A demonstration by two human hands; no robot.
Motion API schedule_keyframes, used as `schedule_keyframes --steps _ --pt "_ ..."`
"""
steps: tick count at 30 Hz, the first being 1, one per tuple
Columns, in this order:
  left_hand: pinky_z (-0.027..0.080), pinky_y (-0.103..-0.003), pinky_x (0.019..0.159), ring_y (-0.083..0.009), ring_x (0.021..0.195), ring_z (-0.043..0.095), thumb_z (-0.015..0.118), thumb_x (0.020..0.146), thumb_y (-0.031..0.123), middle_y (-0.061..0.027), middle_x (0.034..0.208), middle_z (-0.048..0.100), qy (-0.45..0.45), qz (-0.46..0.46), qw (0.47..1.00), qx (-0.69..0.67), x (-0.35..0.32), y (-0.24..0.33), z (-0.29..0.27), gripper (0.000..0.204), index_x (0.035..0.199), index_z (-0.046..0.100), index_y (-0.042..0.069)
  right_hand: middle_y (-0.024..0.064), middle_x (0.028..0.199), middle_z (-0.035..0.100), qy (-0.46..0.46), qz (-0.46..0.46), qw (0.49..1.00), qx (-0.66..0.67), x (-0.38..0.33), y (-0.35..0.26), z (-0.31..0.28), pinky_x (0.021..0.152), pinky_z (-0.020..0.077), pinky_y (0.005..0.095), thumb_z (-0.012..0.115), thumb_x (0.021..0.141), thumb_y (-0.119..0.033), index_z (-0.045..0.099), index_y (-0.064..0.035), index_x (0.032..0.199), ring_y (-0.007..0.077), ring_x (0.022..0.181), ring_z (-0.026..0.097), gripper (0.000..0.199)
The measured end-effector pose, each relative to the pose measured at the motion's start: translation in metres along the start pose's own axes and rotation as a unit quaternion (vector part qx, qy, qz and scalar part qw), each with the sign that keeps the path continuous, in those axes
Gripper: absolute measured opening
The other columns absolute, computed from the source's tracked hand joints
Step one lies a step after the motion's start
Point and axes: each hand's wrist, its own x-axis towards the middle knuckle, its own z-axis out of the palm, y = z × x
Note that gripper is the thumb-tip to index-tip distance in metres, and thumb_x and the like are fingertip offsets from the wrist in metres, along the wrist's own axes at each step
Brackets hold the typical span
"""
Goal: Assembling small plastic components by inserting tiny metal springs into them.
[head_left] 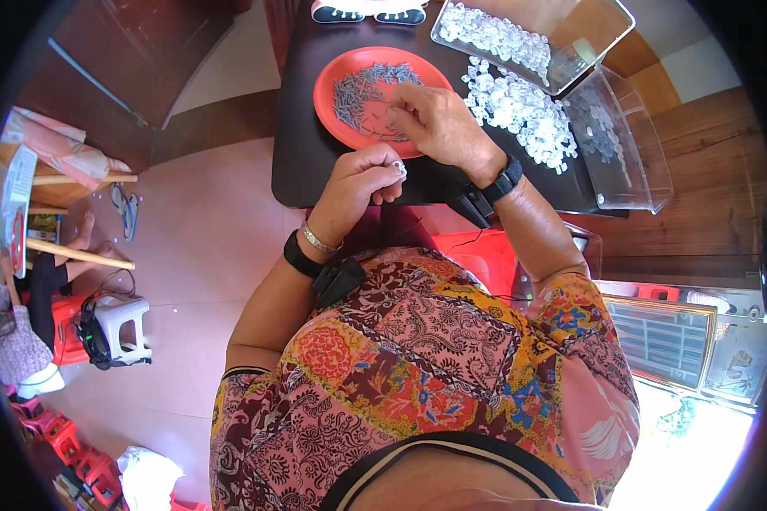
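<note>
My left hand (pixel 362 183) is closed in front of the table's near edge, pinching a small clear plastic piece (pixel 400 169) between thumb and forefinger. Over the right part of a round red plate (pixel 325 106) is my right hand (pixel 441 123), its fingers curled and thumb close to the fingertips. Whatever those fingertips may hold is too small to make out. Many thin grey screw-like pins (pixel 356 95) lie scattered in the plate. Right of it, a heap of small clear plastic pieces (pixel 520 111) spreads over the dark tabletop (pixel 296 162).
A clear bin (pixel 584 72) with more clear pieces stands at the far right. Beside it, another clear bin (pixel 652 170) contains small greyish pieces. Shoes (pixel 368 12) sit at the table's far edge. A red stool (pixel 486 260) is below the table; another person (pixel 25 341) and a white stool (pixel 128 328) are left.
</note>
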Motion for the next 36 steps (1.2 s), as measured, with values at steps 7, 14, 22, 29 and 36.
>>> schedule_keyframes --steps 7,14,22,29,36 --pt "0.039 -0.022 0.057 -0.0082 0.062 0.053 0.049 0.089 0.011 -0.0022 0.07 0.059 0.009 -0.004 1.0 0.006 -0.002 0.002 0.003 0.014 0.083 0.059 0.003 0.0133 0.069 0.058 0.006 0.032 0.999 0.009 -0.018 -0.009 -0.005 0.056 0.0456 0.036 0.059 0.088 -0.012 0.057 -0.0002 0.088 0.0268 0.061 0.06 0.012" --pt "0.038 -0.022 0.057 -0.0086 0.062 0.052 0.049 0.088 0.016 -0.0023 0.07 0.058 0.043 -0.017 0.998 0.034 -0.008 0.006 0.01 0.016 0.081 0.057 0.004 0.0094 0.071 0.061 0.05 0.159 0.951 0.261 -0.064 -0.04 -0.004 0.059 0.0469 0.0315 0.061 0.087 -0.01 0.058 -0.0008 0.09 0.0194 0.063 0.061 0.01" --pt "0.038 -0.022 0.057 -0.0084 0.061 0.051 0.048 0.088 0.015 -0.0023 0.069 0.058 0.054 -0.05 0.995 0.071 -0.015 0.009 0.023 0.015 0.081 0.056 0.004 0.0036 0.07 0.061 0.071 0.209 0.898 0.38 -0.095 -0.036 0.01 0.061 0.0475 0.0253 0.057 0.092 -0.009 0.059 0.0007 0.09 0.009 0.065 0.056 0.01" --pt "0.035 -0.021 0.054 -0.0056 0.059 0.043 0.051 0.087 0.01 0.0007 0.065 0.051 0.045 -0.044 0.995 0.076 -0.017 0.012 0.034 0.012 0.079 0.055 0.003 0.0036 0.071 0.061 0.062 0.198 0.899 0.385 -0.097 -0.036 0.012 0.059 0.0479 0.0252 0.058 0.092 -0.009 0.061 0.0012 0.091 0.0089 0.065 0.057 0.011" --pt "0.033 -0.021 0.054 -0.006 0.058 0.043 0.05 0.087 0.015 0.0012 0.064 0.051 0.039 -0.062 0.992 0.101 -0.015 0.013 0.034 0.015 0.077 0.055 0.004 0.0035 0.073 0.062 0.05 0.192 0.886 0.42 -0.1 -0.035 0.012 0.06 0.0487 0.0246 0.059 0.092 -0.01 0.061 0.001 0.092 0.0079 0.067 0.058 0.011"
